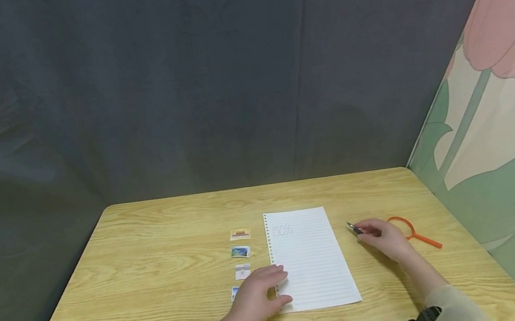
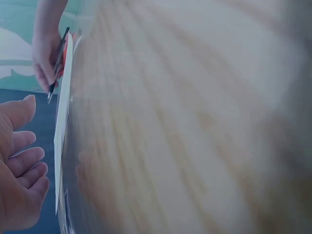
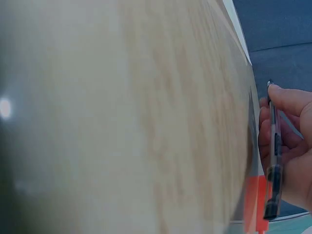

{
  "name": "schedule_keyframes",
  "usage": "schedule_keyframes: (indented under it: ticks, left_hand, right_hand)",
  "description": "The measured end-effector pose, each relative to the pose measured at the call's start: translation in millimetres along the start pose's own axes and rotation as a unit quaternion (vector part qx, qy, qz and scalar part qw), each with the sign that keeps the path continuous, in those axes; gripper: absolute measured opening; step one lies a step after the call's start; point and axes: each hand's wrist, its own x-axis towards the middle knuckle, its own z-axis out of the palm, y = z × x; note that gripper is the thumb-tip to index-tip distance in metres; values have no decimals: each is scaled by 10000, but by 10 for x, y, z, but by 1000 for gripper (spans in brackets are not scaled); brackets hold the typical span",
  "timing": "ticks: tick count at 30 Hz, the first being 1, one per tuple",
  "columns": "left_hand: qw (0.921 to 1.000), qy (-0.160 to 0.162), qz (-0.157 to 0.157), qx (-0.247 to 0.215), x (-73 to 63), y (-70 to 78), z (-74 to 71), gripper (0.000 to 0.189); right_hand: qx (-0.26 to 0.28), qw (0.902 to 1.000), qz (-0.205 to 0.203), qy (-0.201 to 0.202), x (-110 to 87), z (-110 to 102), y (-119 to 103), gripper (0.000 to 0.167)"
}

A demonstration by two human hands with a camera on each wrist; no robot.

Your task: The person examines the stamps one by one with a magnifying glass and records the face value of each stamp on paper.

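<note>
A sheet of lined paper (image 1: pixel 310 263) with punched holes down its left edge lies on the wooden table, with faint handwriting (image 1: pixel 282 230) near its top. My left hand (image 1: pixel 258 296) is at the sheet's lower left edge, fingers relaxed and apart, holding nothing. To the right of the sheet, my right hand (image 1: pixel 385 238) pinches a pen (image 3: pixel 274 151) between thumb and fingers. The pen's tip (image 1: pixel 351 226) points up and left, toward the paper. Several small stamps (image 1: pixel 240 252) form a column left of the sheet; the lowest stamp (image 1: pixel 234 293) is partly hidden by my left hand.
An orange magnifying glass (image 1: pixel 427 240) lies just right of my right hand, its ring partly behind the hand. A dark curtain (image 1: pixel 209 106) hangs behind the table (image 1: pixel 153 265). A wall with a painted tulip (image 1: pixel 507 23) borders the right side.
</note>
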Motion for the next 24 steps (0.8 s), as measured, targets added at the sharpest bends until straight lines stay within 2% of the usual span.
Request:
schedule_keyframes:
  ticks: [6,17,20,24]
  left_hand:
    - [9998,145,-127,-100,-18,-84,-86,45]
    - [9988,404,-258,-61,-36,-236,-301,44]
    - [9985,477,-268,-36,-42,-297,-363,44]
    - [9975,536,-460,-81,-51,-377,-450,44]
  right_hand:
    - [-186,9998,-56,110,-12,5,38,27]
    - [-780,9939,-738,257,-23,33,15,23]
    - [-935,9917,-835,276,-26,30,14,24]
    - [-1065,9902,-865,254,-30,16,32,27]
